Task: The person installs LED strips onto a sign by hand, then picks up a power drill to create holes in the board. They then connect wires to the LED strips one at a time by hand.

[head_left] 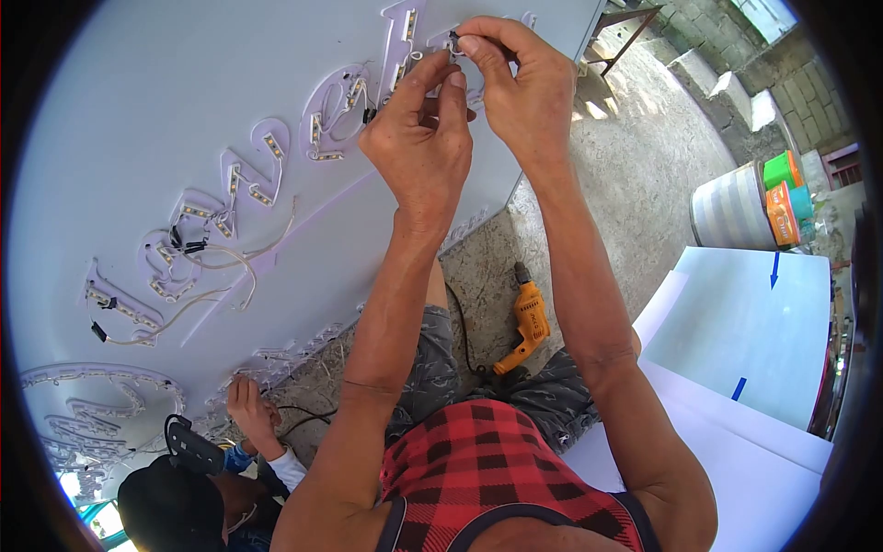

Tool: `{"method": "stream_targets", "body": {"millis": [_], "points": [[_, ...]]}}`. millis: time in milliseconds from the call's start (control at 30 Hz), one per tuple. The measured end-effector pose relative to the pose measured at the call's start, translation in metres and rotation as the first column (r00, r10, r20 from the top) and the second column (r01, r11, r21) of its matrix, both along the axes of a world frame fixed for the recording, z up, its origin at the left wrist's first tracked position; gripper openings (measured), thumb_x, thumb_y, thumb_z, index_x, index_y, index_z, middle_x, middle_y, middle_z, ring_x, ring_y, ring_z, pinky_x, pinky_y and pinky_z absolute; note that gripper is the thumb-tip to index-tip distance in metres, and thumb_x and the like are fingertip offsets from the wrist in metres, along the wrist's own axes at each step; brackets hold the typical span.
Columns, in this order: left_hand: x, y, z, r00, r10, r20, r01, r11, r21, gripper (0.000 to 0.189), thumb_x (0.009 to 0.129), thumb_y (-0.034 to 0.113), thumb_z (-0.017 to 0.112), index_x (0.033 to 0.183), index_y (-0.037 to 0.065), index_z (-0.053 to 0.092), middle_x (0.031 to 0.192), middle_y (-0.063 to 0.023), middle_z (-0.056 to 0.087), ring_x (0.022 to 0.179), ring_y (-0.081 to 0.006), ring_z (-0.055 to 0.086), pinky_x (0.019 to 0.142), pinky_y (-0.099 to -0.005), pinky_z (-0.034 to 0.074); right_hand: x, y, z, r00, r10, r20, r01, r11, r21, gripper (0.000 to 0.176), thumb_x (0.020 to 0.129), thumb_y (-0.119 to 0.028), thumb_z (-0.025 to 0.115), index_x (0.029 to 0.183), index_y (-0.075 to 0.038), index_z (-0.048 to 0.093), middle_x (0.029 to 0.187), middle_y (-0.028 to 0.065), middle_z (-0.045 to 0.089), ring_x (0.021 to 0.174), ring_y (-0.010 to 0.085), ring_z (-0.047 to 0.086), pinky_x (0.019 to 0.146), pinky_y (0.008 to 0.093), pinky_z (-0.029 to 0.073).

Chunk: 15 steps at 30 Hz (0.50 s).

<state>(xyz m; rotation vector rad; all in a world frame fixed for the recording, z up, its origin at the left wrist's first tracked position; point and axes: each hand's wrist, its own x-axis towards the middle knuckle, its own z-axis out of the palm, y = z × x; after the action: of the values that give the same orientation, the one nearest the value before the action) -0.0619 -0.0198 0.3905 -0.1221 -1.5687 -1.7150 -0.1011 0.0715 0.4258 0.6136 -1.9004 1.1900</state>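
Both of my hands are raised at the top of a large pale panel (120,184). My left hand (428,138) has its fingers bent together beside a white wire, and whatever lies between its fingertips is too small to name. Thumb and forefinger of my right hand (524,78) pinch a small dark-ended wire (453,44) just above the left fingertips. Around them on the panel are letter shapes with LED modules, including a tall letter (401,41) and a rounded letter (333,115). Loose cable (244,258) hangs from the letters further left.
A yellow drill (527,327) lies on the concrete floor (635,166) below the panel. At the lower left a co-worker in a black cap (170,506) reaches a hand (253,409) to the panel's lower edge. White sheets (736,322) and a striped bucket (731,210) are at the right.
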Motion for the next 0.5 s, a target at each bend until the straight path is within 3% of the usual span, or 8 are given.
{"method": "stream_targets", "body": {"millis": [200, 267, 333, 433, 500], "points": [[-0.003, 0.002, -0.001, 1.000, -0.013, 0.007, 0.013, 1.000, -0.017, 0.022, 0.093, 0.000, 0.069, 0.115, -0.004, 0.072, 0.098, -0.0115, 0.076, 0.074, -0.0110, 0.071, 0.066, -0.0289, 0.064, 0.004, 0.003, 0.010, 0.998, -0.016, 0.056, 0.010, 0.996, 0.093, 0.011, 0.085, -0.007, 0.074, 0.095, -0.003, 0.075, 0.080, 0.0100, 0.072, 0.068, 0.0196, 0.068, 0.064, 0.0310, 0.054], [-0.010, 0.003, -0.007, 0.995, 0.033, -0.090, -0.034, 0.999, -0.002, 0.021, 0.089, -0.002, 0.071, 0.109, 0.000, 0.074, 0.089, -0.0117, 0.077, 0.067, -0.0129, 0.072, 0.049, -0.0244, 0.052, 0.005, 0.000, 0.010, 0.997, -0.036, 0.070, 0.030, 0.995, 0.090, 0.013, 0.084, -0.008, 0.075, 0.096, -0.003, 0.075, 0.080, 0.0104, 0.072, 0.068, 0.0197, 0.069, 0.064, 0.0309, 0.055], [-0.009, 0.004, -0.005, 0.996, 0.034, -0.084, -0.034, 0.999, 0.003, 0.021, 0.088, -0.003, 0.071, 0.109, 0.000, 0.075, 0.089, -0.0117, 0.077, 0.067, -0.0129, 0.072, 0.049, -0.0242, 0.051, 0.011, -0.005, 0.011, 0.991, -0.042, 0.126, 0.050, 0.997, -0.060, 0.013, 0.084, -0.008, 0.076, 0.094, -0.001, 0.075, 0.080, 0.0110, 0.073, 0.068, 0.0200, 0.070, 0.062, 0.0311, 0.055], [-0.009, 0.003, -0.006, 0.996, 0.045, -0.082, -0.046, 0.999, -0.010, 0.022, 0.088, -0.004, 0.070, 0.109, 0.001, 0.075, 0.090, -0.0118, 0.077, 0.068, -0.0131, 0.073, 0.049, -0.0238, 0.050, 0.021, -0.006, 0.016, 0.960, -0.101, 0.261, 0.109, 0.994, -0.018, 0.011, 0.084, -0.008, 0.075, 0.092, 0.000, 0.075, 0.081, 0.0113, 0.074, 0.066, 0.0202, 0.071, 0.060, 0.0308, 0.055], [-0.007, 0.003, -0.004, 0.995, 0.055, -0.086, -0.057, 0.998, -0.024, 0.023, 0.088, -0.004, 0.070, 0.110, 0.001, 0.074, 0.090, -0.0120, 0.077, 0.068, -0.0132, 0.073, 0.049, -0.0236, 0.050, 0.015, -0.006, 0.010, 0.980, -0.086, 0.180, 0.089, 0.996, -0.011, 0.010, 0.084, -0.007, 0.075, 0.090, 0.000, 0.075, 0.080, 0.0112, 0.073, 0.066, 0.0208, 0.070, 0.060, 0.0318, 0.055]]}}
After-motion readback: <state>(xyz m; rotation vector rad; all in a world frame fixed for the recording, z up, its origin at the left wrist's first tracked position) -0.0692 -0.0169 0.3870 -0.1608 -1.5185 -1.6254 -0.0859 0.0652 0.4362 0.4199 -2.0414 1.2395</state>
